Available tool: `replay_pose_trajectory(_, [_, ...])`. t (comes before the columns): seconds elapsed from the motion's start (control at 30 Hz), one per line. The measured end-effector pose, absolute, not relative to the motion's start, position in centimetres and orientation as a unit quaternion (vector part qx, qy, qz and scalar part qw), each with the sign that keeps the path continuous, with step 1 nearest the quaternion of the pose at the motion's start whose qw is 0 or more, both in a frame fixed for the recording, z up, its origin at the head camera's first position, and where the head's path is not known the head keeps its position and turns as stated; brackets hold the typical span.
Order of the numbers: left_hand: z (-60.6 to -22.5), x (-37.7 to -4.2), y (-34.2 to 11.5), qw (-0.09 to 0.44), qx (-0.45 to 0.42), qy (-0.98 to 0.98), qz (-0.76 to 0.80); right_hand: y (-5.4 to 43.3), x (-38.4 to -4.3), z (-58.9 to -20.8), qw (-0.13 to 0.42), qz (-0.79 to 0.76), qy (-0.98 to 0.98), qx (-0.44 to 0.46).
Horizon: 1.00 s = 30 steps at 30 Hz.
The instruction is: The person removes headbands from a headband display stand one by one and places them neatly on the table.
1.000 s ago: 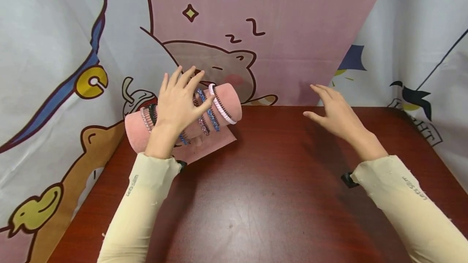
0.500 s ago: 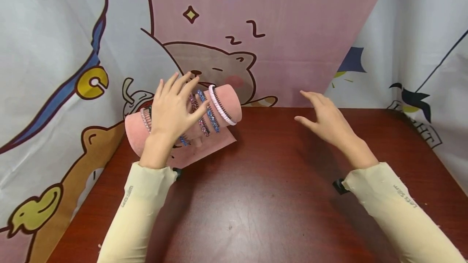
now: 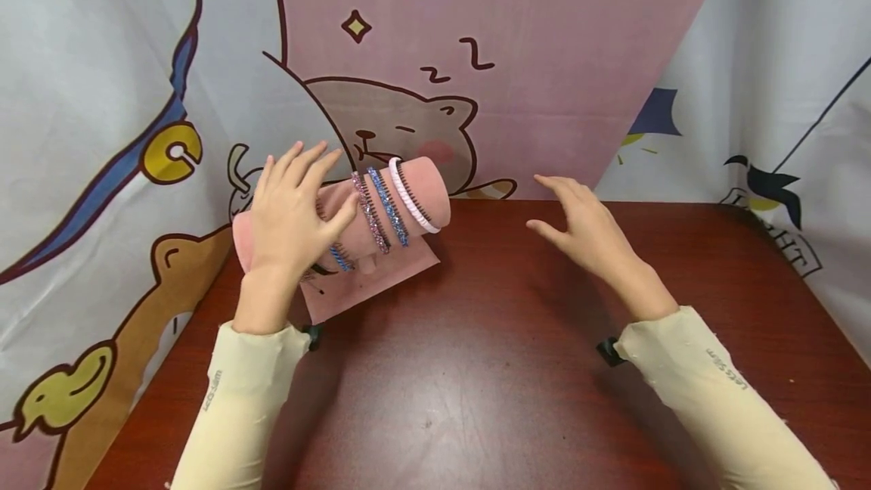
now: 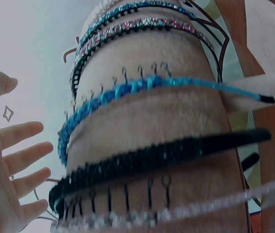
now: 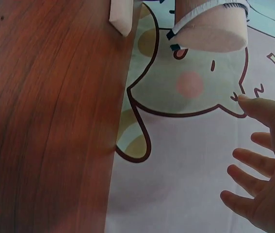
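Observation:
A pink padded cylinder stand (image 3: 430, 181) lies tilted on a flat pink base (image 3: 370, 286), with several headbands round it. On its right part sit a white headband (image 3: 404, 200), a blue glitter headband (image 3: 388, 206) and a pink glitter headband (image 3: 370, 212). Further left come a blue braided headband (image 4: 122, 91), a black headband (image 4: 147, 158) and a pale sparkly headband (image 4: 127, 221). My left hand (image 3: 289, 210) hovers with spread fingers over the stand's left part, hiding some bands in the head view. To the stand's right, my right hand (image 3: 588, 229) hangs in the air, fingers extended, holding nothing.
A dark red wooden table (image 3: 449, 369) spreads beneath both arms. Behind it hangs a pink and white cartoon cloth (image 3: 558, 59), and more printed cloth (image 3: 82, 134) closes off the left side. Small dark devices (image 3: 610, 351) are strapped under the sleeves.
My left hand has shifted left and slightly down along the stand, uncovering more of the headbands. My right hand has moved left, closer to the stand. The stand and headbands have stayed put.

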State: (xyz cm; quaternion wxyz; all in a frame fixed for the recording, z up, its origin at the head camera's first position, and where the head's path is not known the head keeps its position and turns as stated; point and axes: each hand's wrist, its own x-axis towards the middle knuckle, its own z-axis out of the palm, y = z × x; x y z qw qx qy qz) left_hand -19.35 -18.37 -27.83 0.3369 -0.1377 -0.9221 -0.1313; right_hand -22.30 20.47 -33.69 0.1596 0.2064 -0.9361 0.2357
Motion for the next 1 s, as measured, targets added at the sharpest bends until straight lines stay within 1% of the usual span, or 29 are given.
replay_pose_trajectory(0.3, [-27.7, -18.6, -20.3, 0.374, -0.13, -0.909, -0.133, 19.4, -22.3, -34.0, 0.164, 0.244, -0.931, 0.216])
replay_pose_trajectory(0.57, [-27.7, -17.9, -22.1, 0.378, -0.107, -0.907, -0.15, 18.6, -21.9, -34.1, 0.174, 0.252, -0.924, 0.227])
replay_pose_trajectory(0.8, [-28.2, -17.3, -23.4, 0.385, -0.095, -0.905, -0.157, 18.0, -21.6, -34.2, 0.172, 0.257, -0.922, 0.234])
replay_pose_trajectory(1.0, [-28.6, -17.1, -24.3, 0.388, -0.083, -0.904, -0.162, 17.5, -21.6, -34.5, 0.189, 0.259, -0.916, 0.242])
